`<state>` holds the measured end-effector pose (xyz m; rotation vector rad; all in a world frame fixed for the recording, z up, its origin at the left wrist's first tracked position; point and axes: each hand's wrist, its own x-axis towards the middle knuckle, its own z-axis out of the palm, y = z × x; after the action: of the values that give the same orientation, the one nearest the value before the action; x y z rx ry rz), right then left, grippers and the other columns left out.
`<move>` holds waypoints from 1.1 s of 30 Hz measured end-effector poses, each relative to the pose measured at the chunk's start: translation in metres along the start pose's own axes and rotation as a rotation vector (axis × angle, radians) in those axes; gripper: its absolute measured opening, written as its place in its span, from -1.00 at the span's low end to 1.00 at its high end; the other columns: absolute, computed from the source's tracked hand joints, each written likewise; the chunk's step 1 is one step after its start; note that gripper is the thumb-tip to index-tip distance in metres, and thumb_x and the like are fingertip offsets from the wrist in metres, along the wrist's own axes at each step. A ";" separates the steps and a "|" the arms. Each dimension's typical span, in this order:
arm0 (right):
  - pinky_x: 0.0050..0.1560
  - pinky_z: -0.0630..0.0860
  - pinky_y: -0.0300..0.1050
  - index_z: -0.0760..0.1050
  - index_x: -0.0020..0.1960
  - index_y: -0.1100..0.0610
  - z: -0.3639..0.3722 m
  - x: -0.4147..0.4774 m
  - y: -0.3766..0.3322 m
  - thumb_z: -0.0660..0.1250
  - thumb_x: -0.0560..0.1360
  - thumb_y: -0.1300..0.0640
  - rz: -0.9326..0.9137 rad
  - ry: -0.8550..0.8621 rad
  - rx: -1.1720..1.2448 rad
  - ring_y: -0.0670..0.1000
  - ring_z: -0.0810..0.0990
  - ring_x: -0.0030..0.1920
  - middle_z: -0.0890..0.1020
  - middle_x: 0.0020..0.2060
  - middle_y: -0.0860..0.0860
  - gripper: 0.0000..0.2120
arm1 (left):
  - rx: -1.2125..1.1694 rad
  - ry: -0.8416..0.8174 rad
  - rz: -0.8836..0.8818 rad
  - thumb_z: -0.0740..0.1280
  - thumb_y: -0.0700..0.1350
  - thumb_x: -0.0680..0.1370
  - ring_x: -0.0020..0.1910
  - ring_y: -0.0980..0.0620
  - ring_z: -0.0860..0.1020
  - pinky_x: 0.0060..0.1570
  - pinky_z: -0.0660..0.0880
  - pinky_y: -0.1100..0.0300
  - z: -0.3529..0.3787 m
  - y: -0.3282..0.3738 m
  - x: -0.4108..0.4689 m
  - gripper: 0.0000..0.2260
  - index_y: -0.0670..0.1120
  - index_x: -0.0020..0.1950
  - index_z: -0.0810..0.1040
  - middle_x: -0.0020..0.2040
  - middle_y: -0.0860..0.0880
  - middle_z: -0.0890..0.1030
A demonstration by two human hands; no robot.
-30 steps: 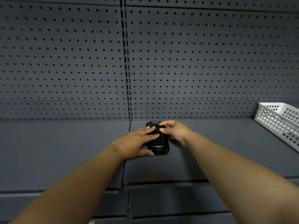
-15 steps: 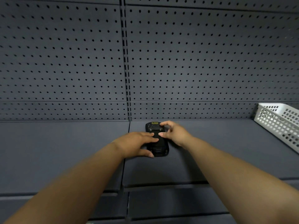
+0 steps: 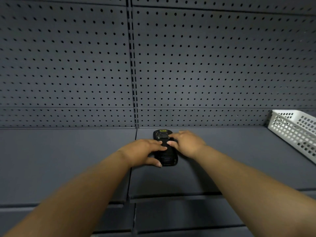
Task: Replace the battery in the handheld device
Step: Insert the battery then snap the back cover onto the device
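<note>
The device (image 3: 165, 151), black, lies flat on the dark grey shelf (image 3: 230, 156), near the back edge, just right of the seam between the two shelf panels. Long axis runs front-to-back. Far end shows a small yellow label; near end has a ribbed section, detail too dark to read.

L hand (image 3: 145, 151) comes in from the left, palm down, fingers spread flat across the device's middle; thumb sits along the near-left corner of the device, touching the side. Loose, flat press, not a closed grasp. R hand (image 3: 185, 142) comes from the right, also palm down, fingers extended over the device's far half, fingertips at the part just below the label; thumb tip meets the device mid-way, almost touching the L fingertips. Both hands contact the device w/ open, flat fingers; neither wraps around it, device not lifted off the shelf.

Whether a battery cover is on or off: cannot tell, hands cover it.

A white perforated basket (image 3: 295, 132) sits at the shelf's right end, well apart from the hands, partly cut off by the frame edge. Pegboard (image 3: 205, 65) forms the back wall behind the shelf. Lower shelf edge visible below the forearms.
</note>
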<state>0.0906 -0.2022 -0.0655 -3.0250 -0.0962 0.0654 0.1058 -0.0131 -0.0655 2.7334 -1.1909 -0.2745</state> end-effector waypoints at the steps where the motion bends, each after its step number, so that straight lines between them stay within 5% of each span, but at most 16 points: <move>1: 0.34 0.36 0.03 0.33 0.42 0.04 -0.001 -0.001 -0.001 0.08 0.59 -0.14 -0.008 0.009 -0.022 0.12 0.39 0.35 0.49 0.31 0.12 -0.54 | 0.000 0.001 -0.001 0.37 0.11 0.46 0.50 0.03 0.22 0.47 0.17 0.12 0.000 0.000 0.000 -0.41 0.09 0.46 0.28 0.54 0.02 0.23; 15: 0.31 0.37 -0.01 0.40 0.34 0.10 0.002 -0.004 -0.004 0.13 0.60 -0.07 0.031 0.030 0.090 0.12 0.40 0.32 0.52 0.27 0.10 -0.60 | -0.059 0.043 -0.038 0.48 0.11 0.37 0.45 0.06 0.30 0.41 0.18 0.26 -0.010 0.001 0.003 -0.31 -0.02 0.44 0.35 0.48 0.00 0.34; 24: 0.31 0.38 0.02 0.37 0.38 0.08 -0.003 -0.006 -0.004 0.11 0.60 -0.09 0.026 -0.014 0.059 0.12 0.39 0.32 0.51 0.27 0.11 -0.58 | 0.110 -0.101 -0.172 0.44 0.33 0.25 0.44 -0.01 0.22 0.45 0.22 0.08 -0.023 -0.004 0.020 0.03 -0.04 0.54 0.05 0.45 0.00 0.25; 33: 0.29 0.38 0.01 0.38 0.37 0.07 -0.003 -0.005 -0.003 0.12 0.60 -0.10 0.030 -0.016 0.066 0.12 0.39 0.31 0.51 0.25 0.10 -0.58 | 0.242 -0.112 -0.166 0.37 0.41 0.24 0.43 -0.04 0.23 0.42 0.16 0.05 -0.025 -0.004 0.022 -0.03 0.01 0.51 0.12 0.43 -0.01 0.26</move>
<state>0.0854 -0.1995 -0.0624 -2.9603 -0.0491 0.0942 0.1292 -0.0248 -0.0442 3.0716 -1.0885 -0.3265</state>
